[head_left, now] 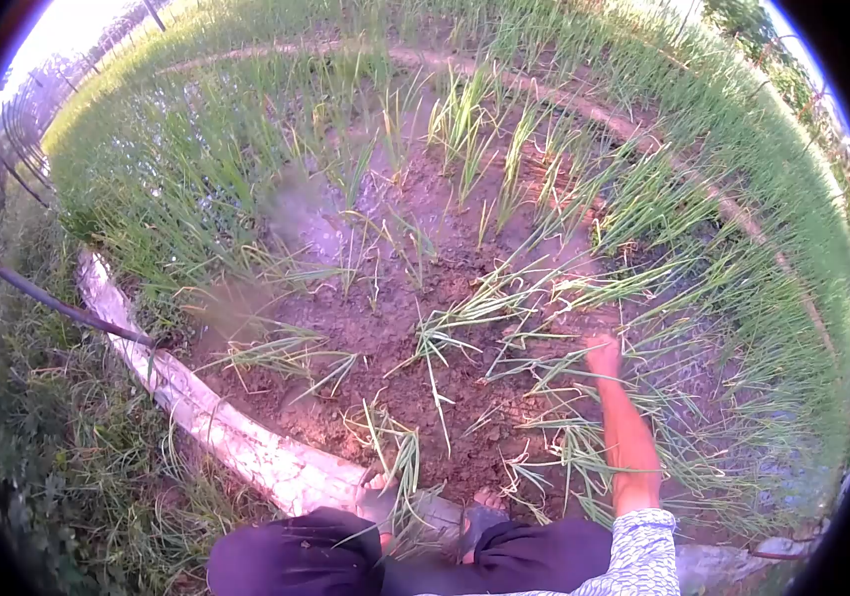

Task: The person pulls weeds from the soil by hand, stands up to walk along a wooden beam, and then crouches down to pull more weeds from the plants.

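Onion bed: rows of green shoots standing in wet brown soil, grass on every side. Pale irrigation hose: lies along the near edge of the bed. Uprooted onion plants: flat on the cracked mud in loose bundles. Right hand: stretched forward, touching plants lying on the soil; whether it grasps any, cannot tell. Left hand: out of view.

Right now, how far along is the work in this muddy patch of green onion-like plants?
Partly done, it seems. Loose green shoots already lie flat on the bare brown soil. In hand: the right hand reaches down among fallen stalks; whether it grips one is unclear. The left hand isn't visible. Left: many upright green plants stand behind.
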Motion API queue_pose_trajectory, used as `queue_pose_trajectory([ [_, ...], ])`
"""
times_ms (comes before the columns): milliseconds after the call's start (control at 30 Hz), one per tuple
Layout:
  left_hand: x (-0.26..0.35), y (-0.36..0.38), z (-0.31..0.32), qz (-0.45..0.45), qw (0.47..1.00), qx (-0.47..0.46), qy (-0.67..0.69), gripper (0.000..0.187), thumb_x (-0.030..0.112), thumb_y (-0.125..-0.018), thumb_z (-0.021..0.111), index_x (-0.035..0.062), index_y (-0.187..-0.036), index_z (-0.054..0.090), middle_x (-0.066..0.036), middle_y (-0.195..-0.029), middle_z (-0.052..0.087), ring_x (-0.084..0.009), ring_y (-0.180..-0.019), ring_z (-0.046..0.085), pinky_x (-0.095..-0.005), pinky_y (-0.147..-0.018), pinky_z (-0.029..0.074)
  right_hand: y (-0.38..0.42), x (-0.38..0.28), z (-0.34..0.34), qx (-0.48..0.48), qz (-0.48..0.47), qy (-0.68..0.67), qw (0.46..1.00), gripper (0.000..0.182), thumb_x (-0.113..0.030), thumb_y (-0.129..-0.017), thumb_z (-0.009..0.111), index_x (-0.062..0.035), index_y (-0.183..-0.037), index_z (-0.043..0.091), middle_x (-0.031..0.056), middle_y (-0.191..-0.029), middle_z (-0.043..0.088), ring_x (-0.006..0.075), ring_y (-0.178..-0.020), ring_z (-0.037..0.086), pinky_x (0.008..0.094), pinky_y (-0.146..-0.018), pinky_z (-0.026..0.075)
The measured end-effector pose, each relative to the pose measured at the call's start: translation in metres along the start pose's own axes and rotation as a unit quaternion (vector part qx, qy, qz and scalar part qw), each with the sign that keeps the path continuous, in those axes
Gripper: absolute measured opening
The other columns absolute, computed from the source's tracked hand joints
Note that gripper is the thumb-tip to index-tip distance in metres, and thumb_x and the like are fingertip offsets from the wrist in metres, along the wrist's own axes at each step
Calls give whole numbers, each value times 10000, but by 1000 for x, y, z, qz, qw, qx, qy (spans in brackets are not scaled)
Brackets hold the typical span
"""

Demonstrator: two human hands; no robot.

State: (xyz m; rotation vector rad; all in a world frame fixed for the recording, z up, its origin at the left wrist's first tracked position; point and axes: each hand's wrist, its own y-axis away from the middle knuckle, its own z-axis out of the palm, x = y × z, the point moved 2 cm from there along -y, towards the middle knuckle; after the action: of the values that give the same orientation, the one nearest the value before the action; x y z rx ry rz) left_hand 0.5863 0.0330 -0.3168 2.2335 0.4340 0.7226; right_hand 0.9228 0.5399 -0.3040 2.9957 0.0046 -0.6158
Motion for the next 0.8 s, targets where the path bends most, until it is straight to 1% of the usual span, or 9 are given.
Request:
queue_pose_trajectory([
  [33,-1,13,2,-6,1000,0,6,328,226,-823,624,33,-1087,612,-105,-923,679,-198,-799,643,-321,-733,507,-38,34,25,-31,15,-155,987,211,-193,-798,552,-66,-632,574,31,-556,536,131,-448,490,291,-407,388],
  [100,-5,36,6,-22,1000,-8,20,328,226,-823,622,35,-1089,613,-105,-925,679,-198,-801,644,-322,-734,507,-27,-41,-39,-64,214,-490,843,126,-149,-794,600,-109,-681,562,-5,-557,538,105,-426,482,245,-390,396],
  [400,-49,180,-20,-102,991,-33,77,327,227,-825,617,43,-1095,616,-104,-933,682,-198,-809,646,-323,-742,505,-20,-271,-107,-121,157,-772,604,93,-83,-820,650,-107,-781,569,-10,-675,604,88,-567,560,241,-512,472],
  [500,-31,253,-70,-147,969,-32,196,327,228,-826,615,46,-1098,617,-104,-936,683,-198,-812,646,-323,-745,505,169,-452,-175,-472,-147,-590,638,243,-23,-827,621,-3,-1068,607,89,-905,666,149,-765,634,279,-734,534],
  [533,-12,276,-100,-171,946,-58,270,331,202,-825,605,30,-1108,608,-117,-991,674,-214,-890,639,-331,-795,496,212,-478,-204,-599,-337,-447,572,297,-19,-798,642,-15,-1093,619,107,-979,668,203,-876,655,300,-791,528],
  [567,-1,301,-114,-207,927,-50,308,334,198,-824,603,29,-1113,607,-116,-993,672,-208,-892,636,-330,-795,495,236,-489,-203,-505,-512,-413,559,242,-35,-768,591,4,-1002,640,150,-1022,659,271,-930,643,324,-833,515],
  [633,15,351,-141,-276,883,-20,379,340,190,-824,599,28,-1122,604,-114,-998,666,-196,-895,630,-328,-796,493,237,-495,-199,-398,-523,-389,646,249,-12,-768,597,4,-1013,641,137,-999,660,264,-960,641,324,-832,505],
  [700,31,400,-162,-291,857,21,424,317,173,-836,596,15,-1111,586,-58,-884,650,-146,-794,596,-287,-736,488,201,-466,-197,-371,-370,-330,786,252,-46,-787,575,-11,-1028,637,125,-968,666,224,-856,655,310,-776,523],
  [800,48,467,-150,-322,828,57,456,323,164,-833,593,3,-1113,581,-50,-895,635,-135,-794,589,-276,-724,487,152,-385,-229,-401,6,-323,857,247,-81,-819,580,-6,-1049,630,42,-822,630,84,-654,568,226,-590,472],
])
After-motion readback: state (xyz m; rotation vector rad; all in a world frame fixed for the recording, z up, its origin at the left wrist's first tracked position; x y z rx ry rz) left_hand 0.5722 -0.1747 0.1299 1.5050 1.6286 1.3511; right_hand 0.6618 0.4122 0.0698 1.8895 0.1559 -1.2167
